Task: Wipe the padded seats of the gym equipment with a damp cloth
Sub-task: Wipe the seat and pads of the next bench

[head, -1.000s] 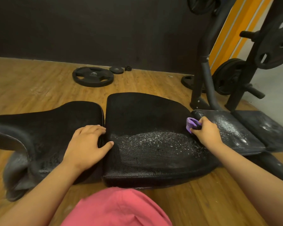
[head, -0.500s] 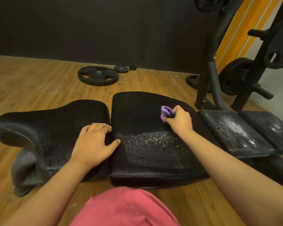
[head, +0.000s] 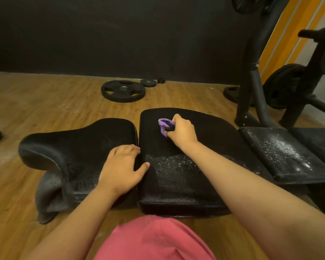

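Moved R hand [head: 182,130] w/ cloth [head: 162,124] left, now on far part of mid pad [head: 176,184]. I pinch cloth in curled fingers. L hand [head: 122,166] flat, spread, on left pad [head: 79,147]. Cloth looks soft, light, limp: keep it bunched, press down.

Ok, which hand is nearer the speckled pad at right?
Right. The right hand, gripping the cloth, is on the middle pad beside the speckled pad; the left hand rests farther left.
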A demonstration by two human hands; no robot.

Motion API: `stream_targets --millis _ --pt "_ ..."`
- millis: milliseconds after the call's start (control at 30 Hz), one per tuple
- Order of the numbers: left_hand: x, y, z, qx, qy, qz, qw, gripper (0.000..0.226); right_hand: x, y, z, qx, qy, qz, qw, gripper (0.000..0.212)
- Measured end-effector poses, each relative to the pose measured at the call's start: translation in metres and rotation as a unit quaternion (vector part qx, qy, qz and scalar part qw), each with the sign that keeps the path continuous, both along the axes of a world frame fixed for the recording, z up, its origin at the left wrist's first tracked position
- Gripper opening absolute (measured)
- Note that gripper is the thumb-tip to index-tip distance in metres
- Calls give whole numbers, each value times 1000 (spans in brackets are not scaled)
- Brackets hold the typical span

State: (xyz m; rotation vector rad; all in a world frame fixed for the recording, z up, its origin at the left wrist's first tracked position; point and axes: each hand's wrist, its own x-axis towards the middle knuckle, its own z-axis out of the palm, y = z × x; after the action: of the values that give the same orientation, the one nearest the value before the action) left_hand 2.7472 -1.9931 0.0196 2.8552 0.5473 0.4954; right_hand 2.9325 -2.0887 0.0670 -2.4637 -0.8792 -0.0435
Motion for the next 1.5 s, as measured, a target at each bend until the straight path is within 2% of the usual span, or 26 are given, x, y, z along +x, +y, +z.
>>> stream_targets --millis 167,400,600,700,833,900,967,1133,1233,1300,1400,1500 --pt "-8 -1 0 -5 -5 -2 1000 82 -27 15 -6 0 9 108 994 28" --pt "-21 -8 -3 -1 -21 35 999 70 -48 -5 -1 -13 82 224 971 23" --pt "-26 -10 -6 -6 -24 39 999 69 -37 -20 40 -147 157 303 928 13" --pt "-26 -11 -6 -6 -35 40 999 67 -26 -24 58 -190 165 278 927 21" --pt "-25 -12 -5 -4 -34 40 999 69 -28 -10 56 -239 8 213 947 23" --pt "-25 -12 -4 -6 -37 39 999 70 -39 1 47 -221 -33 193 955 23" --pt "-25 -12 -4 -7 -38 36 999 71 -49 9 35 -204 -58 214 954 18" --pt "-28 -10 -6 -22 -55 30 998 69 -66 -7 22 -137 69 325 933 9" --pt "-29 -11 -6 -19 -44 21 999 73 -64 -26 23 -154 81 358 918 9" --pt "-29 -12 -5 -18 -38 18 999 75 -49 -28 24 -164 75 328 927 10" --pt "-31 -12 -5 -8 -23 10 1000 75 -22 -18 24 -134 32 228 964 10" --pt "-31 -11 -5 -4 -11 6 1000 76 -25 -13 19 -125 -12 195 973 7"
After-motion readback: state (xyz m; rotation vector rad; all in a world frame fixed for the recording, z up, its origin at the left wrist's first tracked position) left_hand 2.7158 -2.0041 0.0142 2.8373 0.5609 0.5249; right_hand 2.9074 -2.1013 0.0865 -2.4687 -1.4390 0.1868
